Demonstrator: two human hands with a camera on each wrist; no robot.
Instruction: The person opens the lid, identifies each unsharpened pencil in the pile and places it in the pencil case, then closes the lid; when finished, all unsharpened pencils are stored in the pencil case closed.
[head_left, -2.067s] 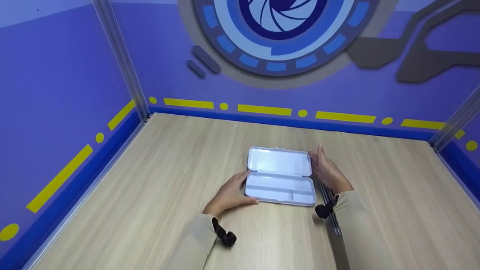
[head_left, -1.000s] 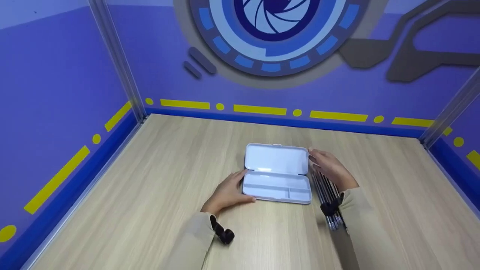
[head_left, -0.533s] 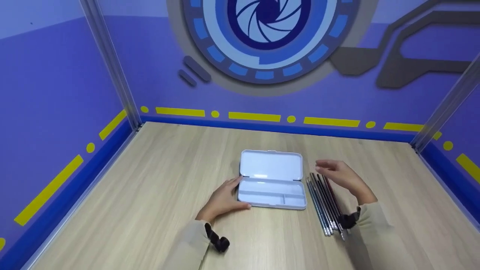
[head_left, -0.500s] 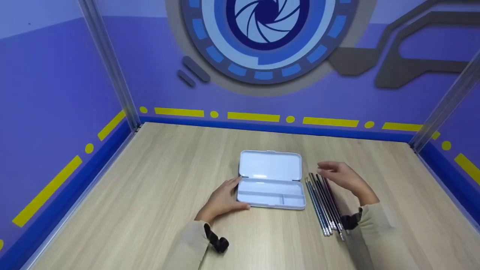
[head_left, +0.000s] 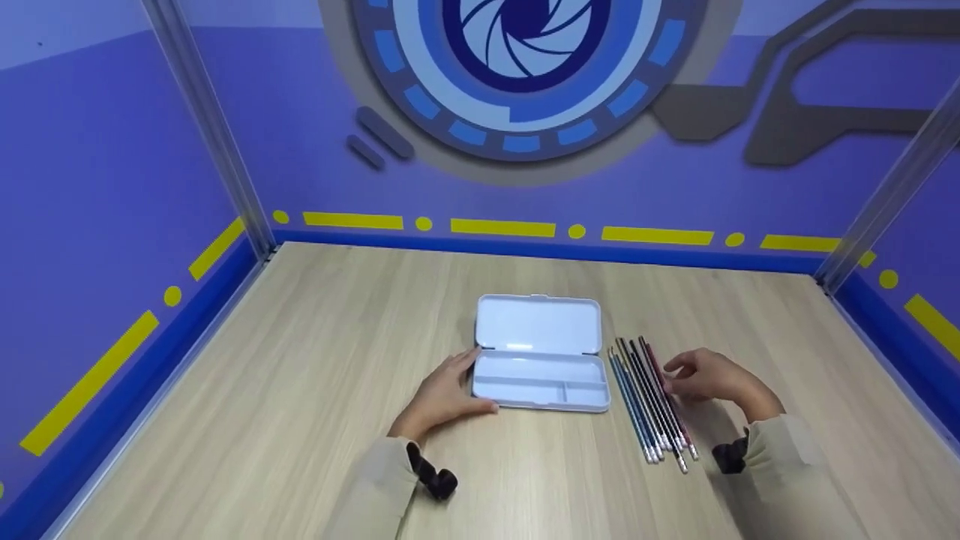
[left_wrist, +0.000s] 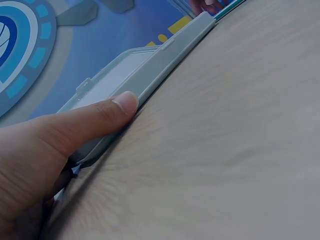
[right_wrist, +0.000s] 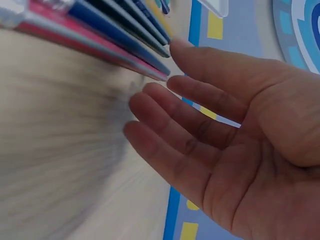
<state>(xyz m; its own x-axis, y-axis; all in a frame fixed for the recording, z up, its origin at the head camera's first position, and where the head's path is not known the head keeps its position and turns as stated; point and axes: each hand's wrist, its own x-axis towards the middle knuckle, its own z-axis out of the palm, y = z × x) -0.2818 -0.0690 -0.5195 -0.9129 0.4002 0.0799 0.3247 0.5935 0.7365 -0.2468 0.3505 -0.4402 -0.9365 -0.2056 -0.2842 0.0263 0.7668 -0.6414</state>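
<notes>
Case [head_left: 538, 364], pale plastic, lay open at the middle of the wooden table [head_left: 300, 390], lid folded back flat toward the wall, tray compartments unfilled. Left hand [head_left: 442, 394] rested against the case's left end, thumb pressed along the near edge, fingers relaxed, gripping nothing. Pencils [head_left: 651, 397], a close row of several, lay on the table just right of the case. Right hand [head_left: 712, 379] sat beside the pencils, fingers loosely extended, fingertips near the outermost red one, holding nothing.
</notes>
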